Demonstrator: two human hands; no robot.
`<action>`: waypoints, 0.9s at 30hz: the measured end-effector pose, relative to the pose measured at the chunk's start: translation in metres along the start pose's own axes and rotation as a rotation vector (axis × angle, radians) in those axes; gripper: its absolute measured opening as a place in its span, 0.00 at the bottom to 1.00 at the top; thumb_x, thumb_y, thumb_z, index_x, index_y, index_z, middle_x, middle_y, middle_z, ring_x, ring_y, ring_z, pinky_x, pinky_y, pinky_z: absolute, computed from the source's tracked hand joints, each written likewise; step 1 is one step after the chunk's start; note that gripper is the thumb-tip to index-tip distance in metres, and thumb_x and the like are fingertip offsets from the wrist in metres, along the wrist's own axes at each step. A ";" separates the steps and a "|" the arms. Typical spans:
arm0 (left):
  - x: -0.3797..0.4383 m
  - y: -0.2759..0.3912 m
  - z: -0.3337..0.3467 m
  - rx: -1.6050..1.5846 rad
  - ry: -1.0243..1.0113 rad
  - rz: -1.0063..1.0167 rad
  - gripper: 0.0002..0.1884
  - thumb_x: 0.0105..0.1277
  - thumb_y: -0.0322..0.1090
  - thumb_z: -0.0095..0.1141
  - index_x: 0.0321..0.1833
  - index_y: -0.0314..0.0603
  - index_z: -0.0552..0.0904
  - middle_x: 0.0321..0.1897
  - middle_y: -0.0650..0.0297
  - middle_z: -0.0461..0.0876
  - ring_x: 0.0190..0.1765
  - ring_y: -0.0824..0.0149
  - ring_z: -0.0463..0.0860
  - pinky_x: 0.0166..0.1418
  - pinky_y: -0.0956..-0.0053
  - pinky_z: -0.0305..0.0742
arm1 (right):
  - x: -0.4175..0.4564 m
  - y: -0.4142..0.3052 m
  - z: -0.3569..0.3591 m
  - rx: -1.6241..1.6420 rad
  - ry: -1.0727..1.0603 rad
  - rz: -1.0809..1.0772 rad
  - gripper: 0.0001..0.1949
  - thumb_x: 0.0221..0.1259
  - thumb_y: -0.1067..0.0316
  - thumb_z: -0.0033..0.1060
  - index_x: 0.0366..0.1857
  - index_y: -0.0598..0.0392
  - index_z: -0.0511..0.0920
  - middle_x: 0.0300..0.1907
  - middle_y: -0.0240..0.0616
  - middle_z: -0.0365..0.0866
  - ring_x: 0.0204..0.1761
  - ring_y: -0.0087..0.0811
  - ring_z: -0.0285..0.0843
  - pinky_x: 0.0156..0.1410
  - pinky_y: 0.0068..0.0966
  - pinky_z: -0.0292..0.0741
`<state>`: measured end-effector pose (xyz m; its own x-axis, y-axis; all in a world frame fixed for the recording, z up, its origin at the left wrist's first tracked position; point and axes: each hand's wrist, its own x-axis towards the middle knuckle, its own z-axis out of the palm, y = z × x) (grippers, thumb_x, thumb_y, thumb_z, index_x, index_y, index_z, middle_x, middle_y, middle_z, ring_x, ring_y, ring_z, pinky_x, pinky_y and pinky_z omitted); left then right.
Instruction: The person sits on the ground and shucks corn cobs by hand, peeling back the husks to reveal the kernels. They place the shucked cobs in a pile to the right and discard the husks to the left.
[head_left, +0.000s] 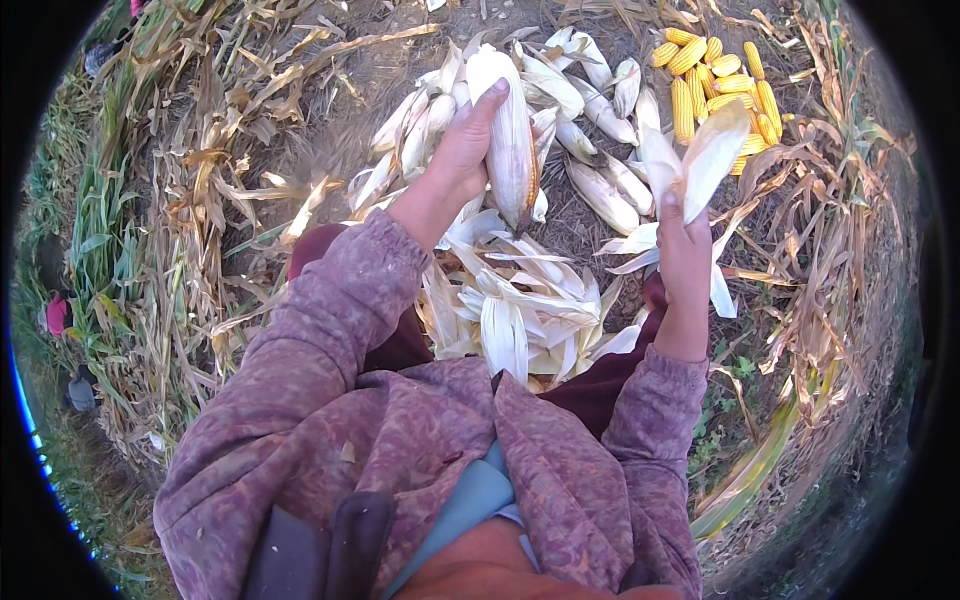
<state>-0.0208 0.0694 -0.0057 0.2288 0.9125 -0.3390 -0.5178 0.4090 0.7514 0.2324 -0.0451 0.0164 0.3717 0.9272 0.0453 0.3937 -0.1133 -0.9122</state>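
Observation:
My left hand grips an ear of corn still mostly wrapped in pale husk, its thumb lying along the front. A strip of orange-yellow kernels shows down the ear's right side. Off to the right, my right hand holds a piece of dry husk that stands up and spreads above the fingers. Between my legs lies a heap of stripped husks. Beyond the hands, several unhusked ears rest on the ground.
At the far right is a pile of bare yellow corn cobs. Dry corn stalks and leaves cover the ground at left, with more stalks at right. A pink item and a grey item show at the far left edge.

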 end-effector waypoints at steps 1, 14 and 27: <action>0.002 0.002 0.001 -0.052 -0.010 0.036 0.28 0.69 0.54 0.60 0.58 0.37 0.72 0.43 0.52 0.82 0.44 0.56 0.85 0.51 0.57 0.83 | 0.000 0.001 0.002 -0.266 -0.052 -0.123 0.23 0.72 0.54 0.54 0.54 0.66 0.68 0.38 0.56 0.82 0.38 0.52 0.83 0.43 0.39 0.76; -0.015 0.028 0.002 -0.043 -0.525 0.376 0.39 0.52 0.38 0.76 0.67 0.48 0.69 0.75 0.54 0.61 0.80 0.55 0.53 0.80 0.55 0.57 | -0.025 0.003 0.069 0.451 -0.793 0.523 0.35 0.73 0.36 0.43 0.69 0.58 0.65 0.63 0.45 0.76 0.63 0.39 0.77 0.64 0.39 0.75; -0.034 0.011 0.005 1.191 -0.592 0.649 0.30 0.58 0.20 0.59 0.66 0.43 0.74 0.68 0.53 0.73 0.73 0.52 0.69 0.75 0.60 0.64 | -0.010 0.007 0.082 1.112 -0.394 0.551 0.22 0.76 0.57 0.49 0.67 0.54 0.65 0.52 0.41 0.78 0.53 0.35 0.81 0.57 0.36 0.81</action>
<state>-0.0296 0.0431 0.0169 0.6735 0.6821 0.2850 0.2400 -0.5664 0.7884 0.1625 -0.0263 -0.0234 -0.0844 0.9170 -0.3899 -0.7045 -0.3317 -0.6274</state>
